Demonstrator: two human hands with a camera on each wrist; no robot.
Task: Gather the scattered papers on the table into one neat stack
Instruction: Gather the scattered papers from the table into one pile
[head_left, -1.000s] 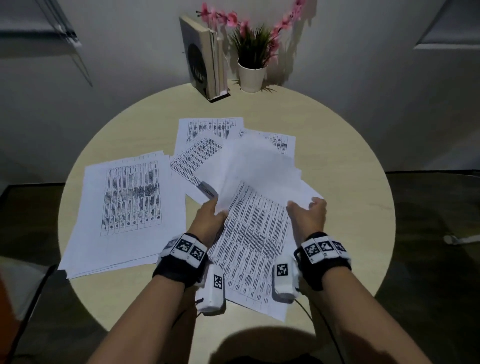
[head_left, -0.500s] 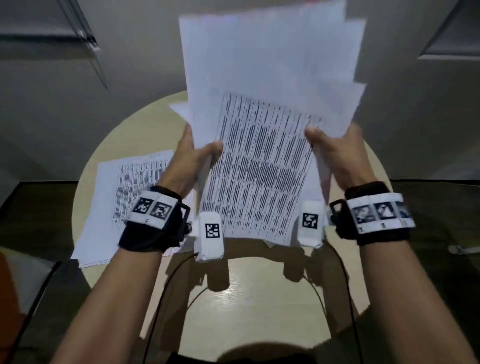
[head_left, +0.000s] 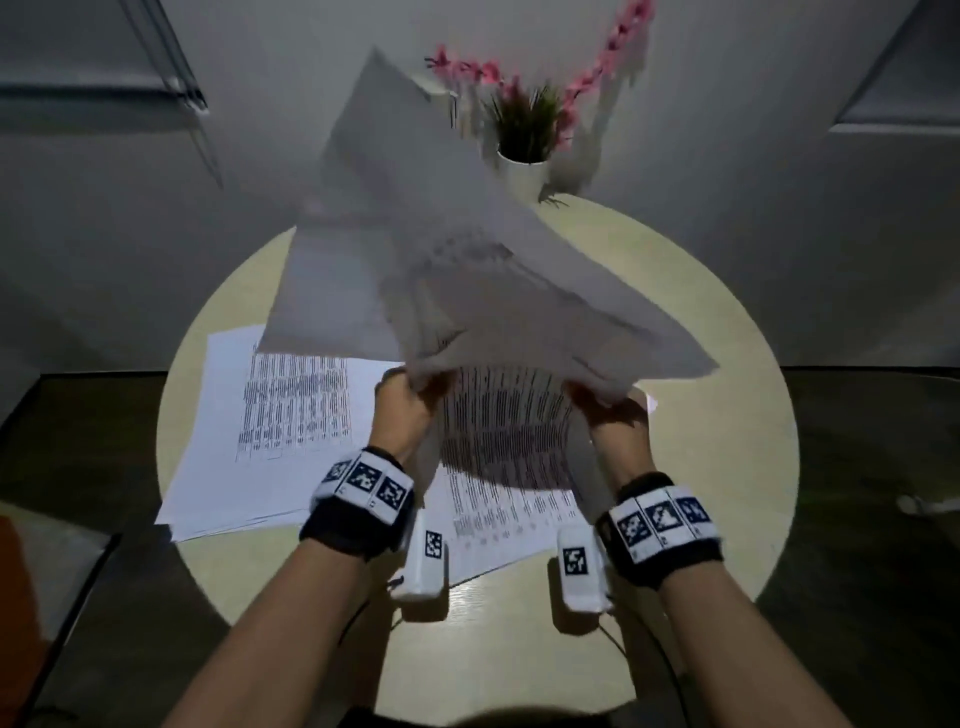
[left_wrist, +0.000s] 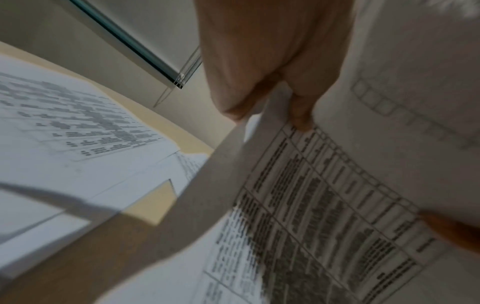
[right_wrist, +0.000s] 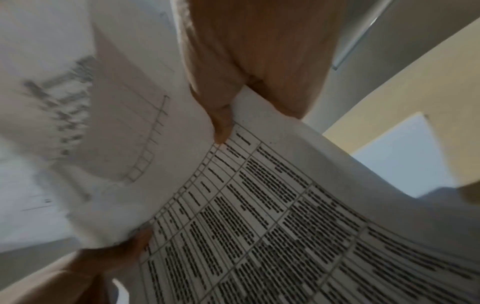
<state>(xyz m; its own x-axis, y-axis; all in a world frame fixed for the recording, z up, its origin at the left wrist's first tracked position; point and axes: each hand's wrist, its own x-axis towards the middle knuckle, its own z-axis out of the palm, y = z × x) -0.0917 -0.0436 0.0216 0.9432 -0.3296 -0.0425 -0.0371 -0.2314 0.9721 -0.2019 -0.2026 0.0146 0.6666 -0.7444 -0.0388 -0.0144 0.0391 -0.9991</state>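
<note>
A bundle of printed papers is held between both hands above the round table; its upper half has flopped forward, away from me, and is motion-blurred. My left hand grips the bundle's left edge and my right hand grips its right edge. The left wrist view shows my left hand pinching the bundle; the right wrist view shows my right hand pinching the sheets. A separate stack of papers lies flat on the table's left side. More sheets lie under the bundle.
A white pot with a green plant and pink flowers stands at the table's far edge, partly behind the raised sheets. A book beside it is mostly hidden. Dark floor surrounds the table.
The bundle was lifted off the table and stood upright; now its lower edge is down near the tabletop and its top has tipped forward. Both hands came down with it.
</note>
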